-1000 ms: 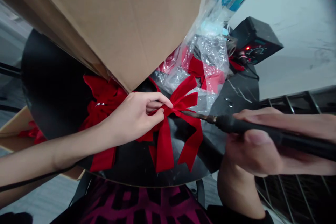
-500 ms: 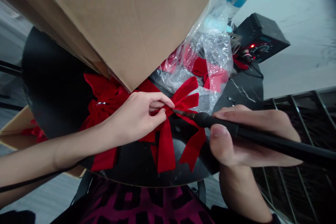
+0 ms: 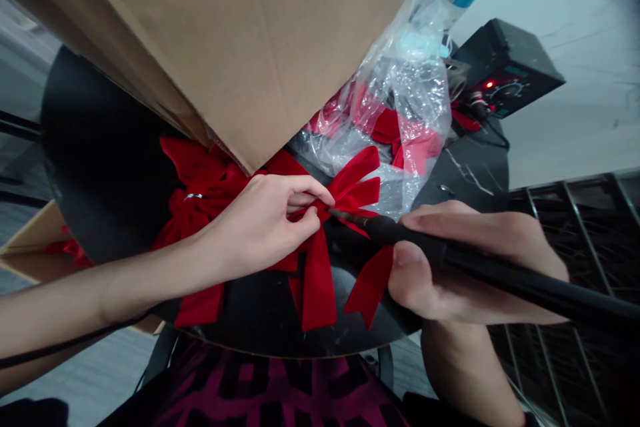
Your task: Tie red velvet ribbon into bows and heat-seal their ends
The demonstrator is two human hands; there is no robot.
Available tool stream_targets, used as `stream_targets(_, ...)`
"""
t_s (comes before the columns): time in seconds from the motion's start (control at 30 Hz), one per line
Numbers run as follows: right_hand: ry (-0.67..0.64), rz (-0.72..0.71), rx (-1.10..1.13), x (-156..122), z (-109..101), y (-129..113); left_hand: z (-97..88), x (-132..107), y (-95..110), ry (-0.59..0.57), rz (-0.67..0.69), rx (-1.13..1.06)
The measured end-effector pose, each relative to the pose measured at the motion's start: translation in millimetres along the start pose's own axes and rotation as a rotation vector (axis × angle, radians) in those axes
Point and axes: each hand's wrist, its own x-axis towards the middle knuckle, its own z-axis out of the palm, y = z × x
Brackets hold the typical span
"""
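Observation:
My left hand (image 3: 280,217) pinches the middle of a red velvet bow (image 3: 319,280) on the round black table (image 3: 95,127). The bow's loops fan up to the right, and its tails hang toward me. In my right hand (image 3: 480,260) is a black soldering iron (image 3: 425,243), its thin metal tip pointing left and reaching the bow's centre beside my left fingertips. Whether the tip presses on the fabric is too small to tell. More red bows (image 3: 193,180) lie to the left, partly under my left hand and forearm; one shows a silvery tie.
A big cardboard box (image 3: 240,47) stands over the table's far side. Behind the bow lies a clear plastic bag (image 3: 395,90) with red bows in it. A black control unit (image 3: 510,67) with a lit red light sits at right, near a wire rack (image 3: 580,227). An open carton (image 3: 30,247) is lower left.
My right hand and the soldering iron have tilted slightly and shifted a little left. The left hand keeps its pinch on the bow. The whole view has shifted slightly.

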Motion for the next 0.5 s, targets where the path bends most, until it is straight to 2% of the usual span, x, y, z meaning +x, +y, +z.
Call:
stream_targets(0.13, 0.209, -0.114, -0.188, -0.3, 11.5, -2.4, 1.0, 0.2, -0.4, 0.014, -0.008, 0.011)
stream_targets(0.23, 0.212, -0.144, -0.206, 0.0, 14.5, -1.8, 1.1, 0.0, -1.5, 0.013, -0.006, 0.012)
stream_targets(0.5, 0.213, -0.197, -0.083, -2.8, 16.0, -1.7, -0.3, 0.2, -2.7, 0.011, 0.004, 0.028)
